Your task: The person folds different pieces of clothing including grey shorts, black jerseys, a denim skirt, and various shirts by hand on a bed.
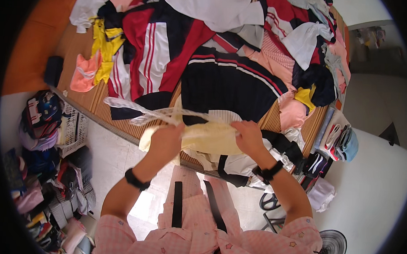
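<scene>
Over the near edge of the table I hold a pale yellow garment [212, 137] between my two hands. My left hand [168, 138] is closed on its left part, and my right hand [248, 135] grips its upper right corner. A strip of sheer white lace [141, 110] trails from the garment, out past my left hand to the left. Beneath lie a white and black garment [238, 166] and a cream cloth. Just beyond my hands a navy garment [232, 83] with red and white stripes is spread out.
Clothes heap over the wooden slatted table [96, 107], among them a red, white and navy garment [156, 53] and a white one [216, 11]. A white basket [73, 129] and bags stand at left. Folded clothes [342, 141] and a fan [333, 248] are at right.
</scene>
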Motion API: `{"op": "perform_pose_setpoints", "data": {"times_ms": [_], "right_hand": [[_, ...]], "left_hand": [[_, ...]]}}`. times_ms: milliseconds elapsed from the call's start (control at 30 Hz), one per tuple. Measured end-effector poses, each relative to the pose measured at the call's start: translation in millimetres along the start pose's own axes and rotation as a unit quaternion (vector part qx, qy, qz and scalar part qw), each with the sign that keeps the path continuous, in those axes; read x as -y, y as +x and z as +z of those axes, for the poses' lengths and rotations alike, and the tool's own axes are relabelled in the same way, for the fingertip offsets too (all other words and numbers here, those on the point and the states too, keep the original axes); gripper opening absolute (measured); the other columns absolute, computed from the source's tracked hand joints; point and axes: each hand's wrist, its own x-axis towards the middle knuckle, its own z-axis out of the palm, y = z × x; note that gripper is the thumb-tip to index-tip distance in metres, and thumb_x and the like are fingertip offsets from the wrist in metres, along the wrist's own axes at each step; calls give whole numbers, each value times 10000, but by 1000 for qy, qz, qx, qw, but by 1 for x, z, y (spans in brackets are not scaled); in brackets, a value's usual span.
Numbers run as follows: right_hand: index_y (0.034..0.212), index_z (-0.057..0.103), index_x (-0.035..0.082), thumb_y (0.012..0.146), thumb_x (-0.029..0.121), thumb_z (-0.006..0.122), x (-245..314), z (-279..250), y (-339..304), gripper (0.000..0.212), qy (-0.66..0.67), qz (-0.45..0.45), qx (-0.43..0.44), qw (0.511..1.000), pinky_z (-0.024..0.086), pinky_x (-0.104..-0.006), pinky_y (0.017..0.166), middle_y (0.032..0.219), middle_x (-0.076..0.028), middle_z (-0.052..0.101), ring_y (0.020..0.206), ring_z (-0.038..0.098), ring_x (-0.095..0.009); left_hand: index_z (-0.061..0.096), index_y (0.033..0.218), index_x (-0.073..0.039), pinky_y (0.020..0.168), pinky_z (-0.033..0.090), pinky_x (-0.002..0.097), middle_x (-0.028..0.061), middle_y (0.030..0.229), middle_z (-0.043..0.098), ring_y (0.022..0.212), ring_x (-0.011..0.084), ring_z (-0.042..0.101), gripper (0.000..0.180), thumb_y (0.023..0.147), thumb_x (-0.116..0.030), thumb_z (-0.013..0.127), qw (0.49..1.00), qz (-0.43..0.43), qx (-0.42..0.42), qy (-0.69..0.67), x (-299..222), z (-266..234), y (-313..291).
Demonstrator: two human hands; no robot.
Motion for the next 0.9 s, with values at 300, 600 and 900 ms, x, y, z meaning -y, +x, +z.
{"op": "perform_pose_setpoints", "data": {"times_ms": [300, 600, 900], "right_hand": [[1010, 674, 109, 640, -88, 498, 9, -182, -152, 455, -23, -195, -190, 962, 407, -449, 826, 1031, -140, 559, 930, 522, -324], [1016, 660, 30, 851, 62, 509, -18, -304, -243, 226, 197, -46, -44, 978, 467, -288, 584, 715, -58, 622, 626, 581, -108], [1099, 561, 66, 774, 21, 600, -15, -299, -307, 331, -21, -297, -160, 941, 494, -402, 720, 911, -174, 617, 884, 614, -372]], "left_hand": [[519, 1048, -87, 678, 497, 418, 137, 973, 565, 838, 364, 607, 408, 685, 63, 632, 966, 215, -8, -145, -184, -95, -146], [536, 1100, -98, 689, 510, 419, 118, 1066, 548, 861, 371, 607, 488, 652, 94, 560, 923, 371, 36, -95, -329, -80, -187], [564, 1102, -92, 838, 485, 390, 104, 1064, 560, 1020, 318, 541, 452, 681, 71, 587, 835, 548, 25, -40, -414, -36, -198]]}}
